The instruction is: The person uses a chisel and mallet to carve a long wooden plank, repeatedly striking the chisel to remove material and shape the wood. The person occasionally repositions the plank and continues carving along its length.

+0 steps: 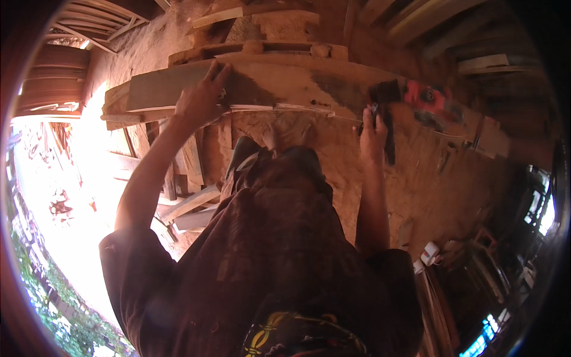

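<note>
A long wooden plank (154, 89) with dark patches on its face lies across the bench in front of me. My left hand (202, 100) rests on its left part, fingers stretched out and apart. A thin pale strip (256, 107) runs along the plank's near edge. Farther right, the fingers of my right hand (373, 135) are bent round a dark tool with a blocky head (386, 92) and a long, narrow lower part. Its exact kind does not show. Just right of it, a red and black tool (427, 98), perhaps a power tool, lies on the bench.
Wooden pieces (256, 47) lie behind the plank. Offcuts (190, 205) are piled at my left, beside a very bright opening. Stacked boards (56, 80) stand at the far left, with more timber (434, 21) at the far right. My bare feet (270, 137) are on the brown ground.
</note>
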Available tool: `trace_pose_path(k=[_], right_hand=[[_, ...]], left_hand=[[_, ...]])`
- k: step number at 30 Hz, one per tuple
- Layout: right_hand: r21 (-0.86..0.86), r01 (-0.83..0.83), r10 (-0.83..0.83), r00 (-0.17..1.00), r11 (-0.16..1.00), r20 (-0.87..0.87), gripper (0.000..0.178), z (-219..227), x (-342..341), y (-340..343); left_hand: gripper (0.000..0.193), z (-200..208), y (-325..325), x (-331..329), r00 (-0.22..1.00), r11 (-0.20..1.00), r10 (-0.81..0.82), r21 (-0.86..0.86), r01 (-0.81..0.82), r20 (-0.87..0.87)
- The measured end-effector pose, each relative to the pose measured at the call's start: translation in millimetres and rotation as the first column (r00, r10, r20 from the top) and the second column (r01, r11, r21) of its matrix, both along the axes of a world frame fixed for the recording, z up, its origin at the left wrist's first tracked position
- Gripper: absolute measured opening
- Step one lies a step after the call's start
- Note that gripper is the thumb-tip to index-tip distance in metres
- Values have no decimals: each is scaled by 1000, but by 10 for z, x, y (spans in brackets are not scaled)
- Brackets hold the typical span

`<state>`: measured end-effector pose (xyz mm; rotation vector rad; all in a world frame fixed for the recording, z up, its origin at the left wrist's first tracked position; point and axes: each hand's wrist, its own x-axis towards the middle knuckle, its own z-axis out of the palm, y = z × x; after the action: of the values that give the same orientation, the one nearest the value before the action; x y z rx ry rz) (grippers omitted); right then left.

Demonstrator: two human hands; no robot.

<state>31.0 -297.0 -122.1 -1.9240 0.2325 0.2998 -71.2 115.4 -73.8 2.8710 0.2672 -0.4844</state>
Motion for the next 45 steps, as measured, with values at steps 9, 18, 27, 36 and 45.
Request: trace_pose_path(k=[9,18,27,36,45], right_hand=[[-233,-68,93,991,970,99,55,398,862,433],[-398,-102,172,975,912,144,66,282,1139,392],[-419,-129,142,990,899,-1,65,259,960,392],[-373,-26,102,977,927,185,54,211,997,-327],[-642,-23,390,811,767,436,45,-246,1069,-765]], left_hand=[[98,324,796,1056,962,961,162,-184,-204,-222],[88,95,683,899,994,999,-47,1,47,96],[80,216,743,816,978,980,-26,-197,-16,-209],[122,-331,761,606,996,968,67,-238,-81,-67],[140,-222,535,488,996,971,83,-220,-89,-33]])
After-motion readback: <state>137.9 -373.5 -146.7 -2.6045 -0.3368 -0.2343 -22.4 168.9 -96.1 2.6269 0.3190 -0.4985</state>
